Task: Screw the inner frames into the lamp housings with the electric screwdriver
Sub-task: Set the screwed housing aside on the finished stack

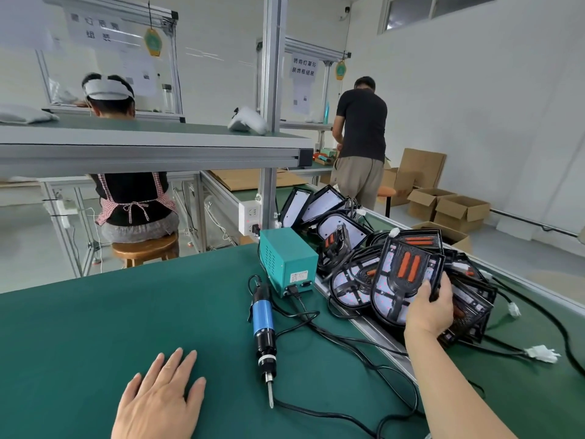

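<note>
My right hand [430, 307] grips the near edge of a black lamp housing [403, 277] with two orange strips, tilted up on top of a pile of similar housings [348, 258] at the right of the bench. The electric screwdriver [263, 324], blue and black, lies on the green mat with its bit pointing toward me, untouched. My left hand [161, 397] rests flat on the mat, fingers straight, to the left of the screwdriver.
A teal power box [286, 258] stands behind the screwdriver, with black cables [342, 340] looping across the mat. White connectors [541, 354] trail from the pile. An aluminium rail [373, 331] divides the bench. Two people work at benches beyond; cardboard boxes [449, 207] stand at far right.
</note>
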Tool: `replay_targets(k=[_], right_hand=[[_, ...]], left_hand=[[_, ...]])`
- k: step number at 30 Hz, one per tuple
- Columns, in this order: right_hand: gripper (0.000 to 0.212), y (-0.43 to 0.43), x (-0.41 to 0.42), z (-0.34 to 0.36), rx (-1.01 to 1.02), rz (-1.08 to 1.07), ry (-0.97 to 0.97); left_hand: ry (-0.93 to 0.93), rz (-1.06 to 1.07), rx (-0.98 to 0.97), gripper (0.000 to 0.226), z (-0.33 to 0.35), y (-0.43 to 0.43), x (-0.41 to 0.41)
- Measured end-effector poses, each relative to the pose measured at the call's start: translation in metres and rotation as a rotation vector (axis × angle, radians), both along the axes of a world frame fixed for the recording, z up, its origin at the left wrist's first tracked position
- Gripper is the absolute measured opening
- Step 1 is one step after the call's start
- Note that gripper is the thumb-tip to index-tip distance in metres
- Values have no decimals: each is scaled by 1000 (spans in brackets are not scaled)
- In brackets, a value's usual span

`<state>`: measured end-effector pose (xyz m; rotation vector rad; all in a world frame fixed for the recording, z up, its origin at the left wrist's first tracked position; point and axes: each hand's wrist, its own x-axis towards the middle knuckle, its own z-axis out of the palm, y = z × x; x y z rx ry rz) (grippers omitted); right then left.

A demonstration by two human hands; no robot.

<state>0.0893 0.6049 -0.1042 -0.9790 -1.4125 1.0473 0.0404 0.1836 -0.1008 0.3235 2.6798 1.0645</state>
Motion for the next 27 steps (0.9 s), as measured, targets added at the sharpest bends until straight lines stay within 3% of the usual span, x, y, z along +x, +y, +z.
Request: replay_targets(k=[10, 17, 20, 23, 27], right_hand=[[57, -9, 14, -14, 97, -89, -257], [61, -13, 25, -12, 117, -69, -246], [60, -28, 31, -10, 405, -71, -343], [54, -34, 29, 2, 815, 28, -601], [74, -53, 4, 12, 1110, 257, -1003]], left_hand=[[33, -20, 36, 56, -4, -5, 1], [39, -26, 44, 57, -6, -7, 0], [42, -31, 45, 57, -7, -8, -1], [43, -25, 35, 57, -8, -7, -2], [49, -20, 15, 57, -10, -7, -2]])
